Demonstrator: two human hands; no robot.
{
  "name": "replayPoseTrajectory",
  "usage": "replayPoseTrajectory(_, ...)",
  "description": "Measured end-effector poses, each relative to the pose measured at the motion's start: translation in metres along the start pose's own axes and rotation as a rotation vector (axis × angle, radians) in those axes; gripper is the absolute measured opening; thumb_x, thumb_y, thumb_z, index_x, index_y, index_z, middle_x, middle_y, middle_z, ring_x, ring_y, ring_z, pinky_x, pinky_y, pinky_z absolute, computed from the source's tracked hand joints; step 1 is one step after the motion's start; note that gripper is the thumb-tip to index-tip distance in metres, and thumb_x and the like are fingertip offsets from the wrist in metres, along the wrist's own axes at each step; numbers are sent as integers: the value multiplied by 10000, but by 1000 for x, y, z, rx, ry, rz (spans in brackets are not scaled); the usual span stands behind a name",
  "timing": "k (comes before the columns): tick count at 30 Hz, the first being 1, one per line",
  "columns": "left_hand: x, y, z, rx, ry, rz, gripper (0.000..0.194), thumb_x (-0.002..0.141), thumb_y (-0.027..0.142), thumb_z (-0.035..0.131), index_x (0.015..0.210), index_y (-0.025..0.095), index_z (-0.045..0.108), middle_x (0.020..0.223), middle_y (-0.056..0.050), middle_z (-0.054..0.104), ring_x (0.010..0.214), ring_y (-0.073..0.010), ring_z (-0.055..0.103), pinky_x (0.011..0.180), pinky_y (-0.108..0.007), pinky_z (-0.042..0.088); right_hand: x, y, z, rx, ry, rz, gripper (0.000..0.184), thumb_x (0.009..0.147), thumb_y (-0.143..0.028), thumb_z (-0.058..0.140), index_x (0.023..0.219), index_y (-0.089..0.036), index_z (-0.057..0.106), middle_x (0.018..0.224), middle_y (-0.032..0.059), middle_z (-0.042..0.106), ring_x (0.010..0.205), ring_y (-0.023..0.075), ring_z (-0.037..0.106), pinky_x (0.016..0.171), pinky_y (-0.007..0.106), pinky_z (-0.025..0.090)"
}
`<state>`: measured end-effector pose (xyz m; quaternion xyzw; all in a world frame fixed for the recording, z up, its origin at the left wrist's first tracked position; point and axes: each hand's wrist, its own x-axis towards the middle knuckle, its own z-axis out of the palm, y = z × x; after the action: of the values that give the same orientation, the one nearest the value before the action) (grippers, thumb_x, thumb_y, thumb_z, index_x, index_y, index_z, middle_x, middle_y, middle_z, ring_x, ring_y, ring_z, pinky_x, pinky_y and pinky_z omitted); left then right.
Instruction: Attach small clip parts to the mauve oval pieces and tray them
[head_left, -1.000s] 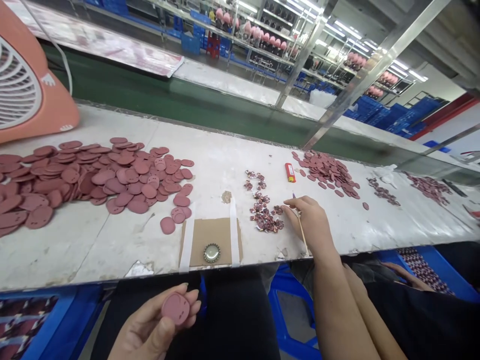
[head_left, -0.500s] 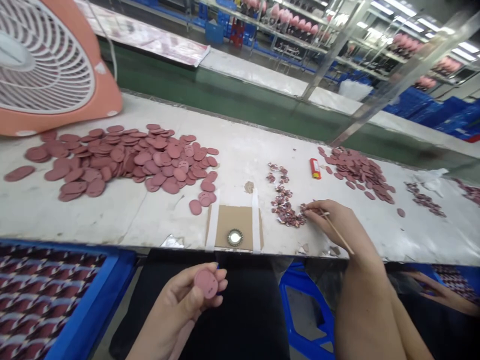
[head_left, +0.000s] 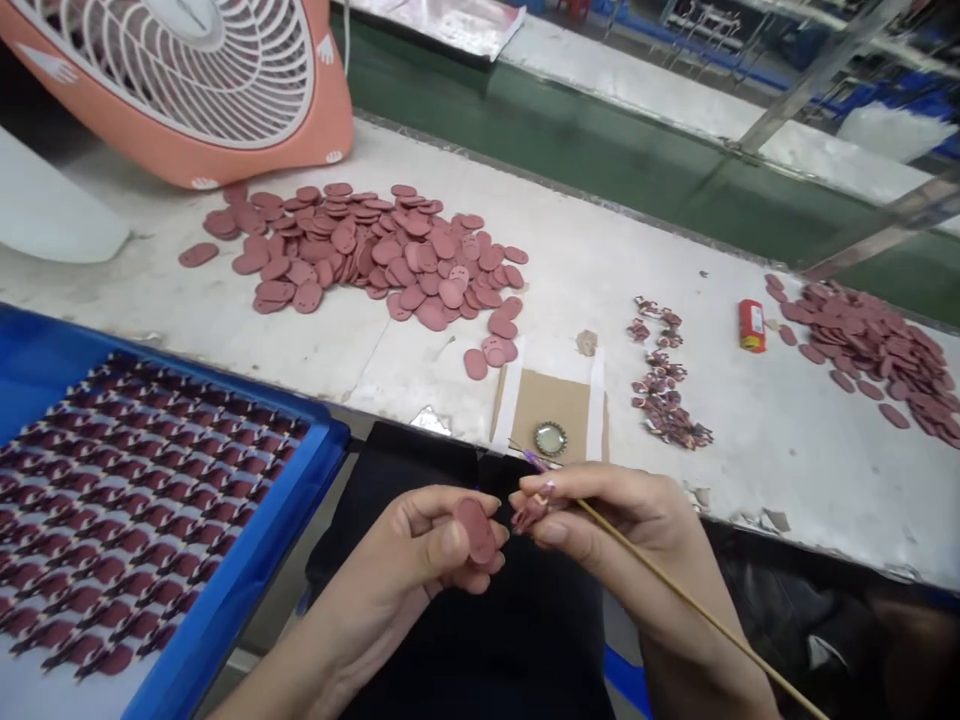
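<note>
My left hand (head_left: 427, 550) is closed, with a dusky-pink oval disc (head_left: 474, 530) pinched between thumb and fingers. Small holes or marks show on discs of this kind. Close beside it, my right hand (head_left: 622, 520) grips a small reddish figure-like piece (head_left: 532, 508) by its fingertips. A thin wooden stick (head_left: 675, 580) also lies in that hand, running back over the wrist. A slender purple tip (head_left: 534, 458) juts out past the fingers. Just beyond the hands is a cardboard piece (head_left: 547, 395) held by white strips, with a round dish with a toothed rim (head_left: 550, 438) on it.
A heap of pink discs (head_left: 390, 250) covers the table's left; another heap (head_left: 870, 340) lies right. Small figure-like pieces (head_left: 667, 400) sit by a red packet (head_left: 751, 325). An orange fan (head_left: 322, 110) stands at back left. A blue tray (head_left: 300, 480) holds rows of parts.
My right hand has come from the small pieces on the table to beside my left hand, now carrying one piece. The view has turned left and down.
</note>
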<state>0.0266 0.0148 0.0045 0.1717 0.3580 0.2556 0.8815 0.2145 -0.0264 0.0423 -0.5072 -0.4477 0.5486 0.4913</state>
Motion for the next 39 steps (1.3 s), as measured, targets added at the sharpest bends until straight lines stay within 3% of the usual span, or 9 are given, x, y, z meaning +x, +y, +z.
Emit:
replayPoseTrajectory(5,-6,2,-11,1,-4,39,271,692,406,841,829,177,791,701,-10,724,637,-91,641,588,-146,526,12,1,14,-64,-51,22,149,825,-179,770,933,-280,749,879,-7,718,791,124,699,670,148,557)
replayPoseTrajectory(11,-10,4,-16,-24,31,19,296,656,434,856,781,176,787,645,2,696,577,-78,617,568,-145,530,19,1,22,-206,-83,-2,114,837,-208,763,922,-281,740,877,-14,730,748,107,683,608,131,522)
replayPoseTrajectory(21,-14,4,-21,-35,20,20,249,704,411,829,775,176,786,665,-5,701,598,-84,631,582,-152,545,29,-13,23,-479,-189,-154,93,874,-192,731,956,-237,731,855,-28,725,751,85,657,669,144,507)
replayPoseTrajectory(29,-13,3,-21,-64,13,-20,257,720,417,816,756,166,776,681,-4,704,608,-81,640,572,-149,552,35,-25,21,-566,-339,-198,142,908,-162,692,1018,-246,725,850,-56,710,748,50,653,701,122,488)
replayPoseTrajectory(39,-14,3,-16,-108,67,-61,331,649,468,849,718,157,761,650,1,683,555,-70,626,522,-135,541,39,-26,21,-576,-366,-187,145,892,-144,708,997,-243,729,842,-72,715,734,34,653,713,103,483)
